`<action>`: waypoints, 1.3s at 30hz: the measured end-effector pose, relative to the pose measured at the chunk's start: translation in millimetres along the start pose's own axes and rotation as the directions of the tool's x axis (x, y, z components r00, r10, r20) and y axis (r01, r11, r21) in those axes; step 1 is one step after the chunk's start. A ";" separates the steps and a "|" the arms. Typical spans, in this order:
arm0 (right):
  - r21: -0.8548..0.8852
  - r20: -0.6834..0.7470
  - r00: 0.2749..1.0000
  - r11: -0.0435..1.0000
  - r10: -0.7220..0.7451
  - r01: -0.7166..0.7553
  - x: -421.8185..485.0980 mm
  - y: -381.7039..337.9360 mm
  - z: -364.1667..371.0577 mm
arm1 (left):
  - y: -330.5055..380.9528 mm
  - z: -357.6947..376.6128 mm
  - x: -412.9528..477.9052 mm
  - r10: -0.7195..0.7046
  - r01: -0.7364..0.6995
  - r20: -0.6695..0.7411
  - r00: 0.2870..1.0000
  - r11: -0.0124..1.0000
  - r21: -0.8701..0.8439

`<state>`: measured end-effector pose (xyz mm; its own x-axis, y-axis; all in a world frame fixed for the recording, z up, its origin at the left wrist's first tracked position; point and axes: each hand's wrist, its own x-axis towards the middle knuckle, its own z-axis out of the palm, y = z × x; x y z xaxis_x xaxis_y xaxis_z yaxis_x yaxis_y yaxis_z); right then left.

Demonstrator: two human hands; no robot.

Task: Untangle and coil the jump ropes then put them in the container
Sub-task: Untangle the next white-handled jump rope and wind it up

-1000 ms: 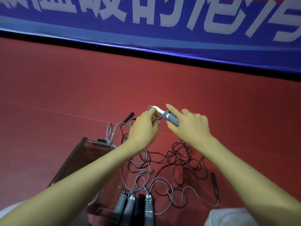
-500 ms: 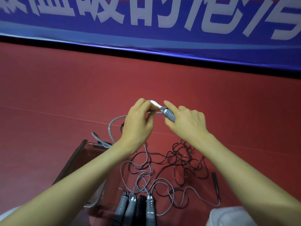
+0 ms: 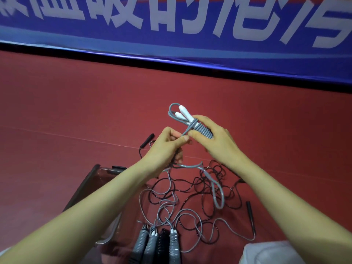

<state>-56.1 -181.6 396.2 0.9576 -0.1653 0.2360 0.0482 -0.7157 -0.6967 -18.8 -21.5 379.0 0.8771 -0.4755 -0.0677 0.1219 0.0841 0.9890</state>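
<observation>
Jump ropes (image 3: 190, 191) lie in a grey and black tangle on the red floor (image 3: 76, 111), just right of the clear container (image 3: 106, 171). Raised beyond the container's far right corner, the right hand (image 3: 219, 141) curls round a cord-wound pair of handles (image 3: 202, 130). The left hand (image 3: 163, 149) pinches the grey cord (image 3: 185, 130) just beside them. Four more handles (image 3: 158, 244) lie against the container's near right side.

Red floor (image 3: 76, 111), faint seam line across. On it: tangle of thin black rope (image 3: 215, 183), grey rope (image 3: 198, 221) loops mixed through. Slim black handle (image 3: 146, 140) at far left of tangle, another (image 3: 250, 216) at right. Clear container (image 3: 102, 175) left of tangle. Four ribbed handles (image 3: 152, 244) side by side at near edge.
</observation>
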 end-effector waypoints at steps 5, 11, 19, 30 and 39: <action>0.014 -0.023 1.000 1.000 0.018 -0.018 2.5 4.5 2.2 | 6.7 -6.7 6.3 -0.046 0.040 0.099 0.994 0.998 0.057; 0.226 0.107 0.994 0.973 0.012 -0.036 2.0 1.9 -0.5 | 2.8 -18.5 10.5 -0.067 0.082 0.167 0.984 0.993 -0.088; 0.483 0.234 0.959 0.838 0.158 -0.256 0.9 -3.0 6.0 | 1.8 -18.0 8.1 0.126 -0.138 0.164 0.978 0.989 0.061; 0.385 0.190 0.943 0.863 0.274 -0.329 -2.2 -2.7 17.2 | -11.9 -13.7 7.5 0.218 -0.224 0.061 0.974 0.966 0.131; 0.478 0.086 0.937 0.811 0.338 -0.337 4.8 3.1 12.3 | -11.8 -22.1 11.9 -0.024 -0.096 0.235 0.972 0.869 0.485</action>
<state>-47.8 -176.3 386.9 0.9382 -0.3383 -0.0730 -0.1476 -0.2004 -0.9685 0.4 -8.8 363.6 0.7400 -0.6701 -0.0584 -0.2035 -0.3058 0.9301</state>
